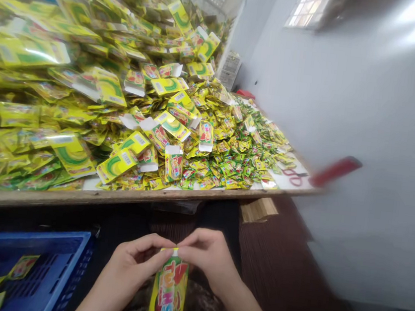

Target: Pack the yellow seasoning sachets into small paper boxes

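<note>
Both hands are meeting low in front of the desk edge, holding a yellow box (168, 291) upright between them. The left hand (128, 266) is pinching the box's top flap, its fingers (150, 261) pressed together on the near corner. The right hand (208, 258) is gripping the same top edge from the other side, fingers curled tight onto it. Beyond the hands, the wooden desk (120, 196) is carrying a big heap of flat yellow boxes (88, 87) and small sweet packets (237, 154). A blue crate (63, 264) is sitting to the left, holding a few boxes.
</note>
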`<state>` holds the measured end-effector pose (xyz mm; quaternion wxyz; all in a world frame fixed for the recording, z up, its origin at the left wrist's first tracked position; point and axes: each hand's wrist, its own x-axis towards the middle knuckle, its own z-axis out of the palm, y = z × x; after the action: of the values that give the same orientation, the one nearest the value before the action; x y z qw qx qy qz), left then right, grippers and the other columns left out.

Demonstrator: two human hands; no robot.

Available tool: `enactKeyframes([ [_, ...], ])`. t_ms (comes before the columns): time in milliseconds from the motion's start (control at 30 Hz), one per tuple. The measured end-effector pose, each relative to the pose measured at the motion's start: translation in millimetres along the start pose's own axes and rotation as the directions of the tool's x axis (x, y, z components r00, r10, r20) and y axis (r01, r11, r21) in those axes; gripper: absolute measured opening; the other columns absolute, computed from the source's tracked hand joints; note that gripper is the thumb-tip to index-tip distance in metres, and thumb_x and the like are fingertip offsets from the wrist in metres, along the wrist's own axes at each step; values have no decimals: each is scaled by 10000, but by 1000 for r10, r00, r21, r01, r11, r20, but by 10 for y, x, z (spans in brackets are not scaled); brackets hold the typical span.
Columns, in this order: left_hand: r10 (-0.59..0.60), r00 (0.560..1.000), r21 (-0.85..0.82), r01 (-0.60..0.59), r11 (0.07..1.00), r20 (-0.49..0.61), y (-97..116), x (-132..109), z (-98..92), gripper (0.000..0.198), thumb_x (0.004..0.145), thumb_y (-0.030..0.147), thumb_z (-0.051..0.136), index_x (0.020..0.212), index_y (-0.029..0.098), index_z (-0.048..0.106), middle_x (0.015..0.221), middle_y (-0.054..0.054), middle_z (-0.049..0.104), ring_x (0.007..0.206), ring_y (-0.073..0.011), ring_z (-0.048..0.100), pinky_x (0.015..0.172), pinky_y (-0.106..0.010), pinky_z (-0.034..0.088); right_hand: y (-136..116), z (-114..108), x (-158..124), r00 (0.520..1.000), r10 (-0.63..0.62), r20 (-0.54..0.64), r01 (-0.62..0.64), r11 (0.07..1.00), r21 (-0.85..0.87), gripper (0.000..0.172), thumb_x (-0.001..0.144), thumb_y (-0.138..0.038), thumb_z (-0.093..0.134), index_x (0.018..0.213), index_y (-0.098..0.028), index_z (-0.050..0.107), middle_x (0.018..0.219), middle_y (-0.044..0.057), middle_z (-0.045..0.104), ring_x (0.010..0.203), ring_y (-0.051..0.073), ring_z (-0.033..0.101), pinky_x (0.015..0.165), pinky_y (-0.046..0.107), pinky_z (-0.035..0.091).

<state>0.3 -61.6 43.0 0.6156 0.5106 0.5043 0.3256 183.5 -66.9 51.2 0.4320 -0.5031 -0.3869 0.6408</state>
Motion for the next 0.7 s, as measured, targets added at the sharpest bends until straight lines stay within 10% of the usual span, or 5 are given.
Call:
enactKeyframes([
  [233, 315, 945, 97, -322, 942, 85, 96, -190, 116, 190, 836, 340, 664, 901, 213, 789, 895, -80, 742, 853, -236, 668, 784, -305, 496, 11, -155, -332, 955, -274, 112, 295, 894, -338, 151, 747, -296, 773, 801, -169, 710, 824, 41, 677, 758, 178, 620, 647, 258, 482],
  [500, 265, 963, -157, -254, 954, 54, -96, -377, 354, 237, 713, 317, 786, 864, 153, 702, 736, -17, 693, 678, -160, 644, 602, -234, 476, 180, -234, -484, 922, -347, 172, 387, 812, -438, 125, 812, -317, 716, 817, -192, 703, 930, 78, 663, 825, 208, 622, 666, 280, 504],
  [633, 151, 967, -313, -211, 926, -206, -339, -267, 105, 241, 774, 274, 746, 952, 138, 657, 785, -16, 692, 682, -143, 654, 612, -256, 525, 322, -320, -438, 969, -240, 64, 246, 888, -388, 369, 815, -363, 708, 1151, -222, 649, 1074, 92, 651, 733, 178, 614, 568, 267, 499],
  [700, 29, 896, -371, -212, 904, -443, -525, -219, -260, 217, 855, 273, 665, 1015, 134, 624, 849, -16, 676, 692, -135, 648, 622, -288, 553, 421, -418, -373, 973, -228, -33, 204, 920, -334, 471, 794, -372, 730, 1224, -227, 604, 1102, 93, 650, 749, 179, 625, 563, 259, 493],
])
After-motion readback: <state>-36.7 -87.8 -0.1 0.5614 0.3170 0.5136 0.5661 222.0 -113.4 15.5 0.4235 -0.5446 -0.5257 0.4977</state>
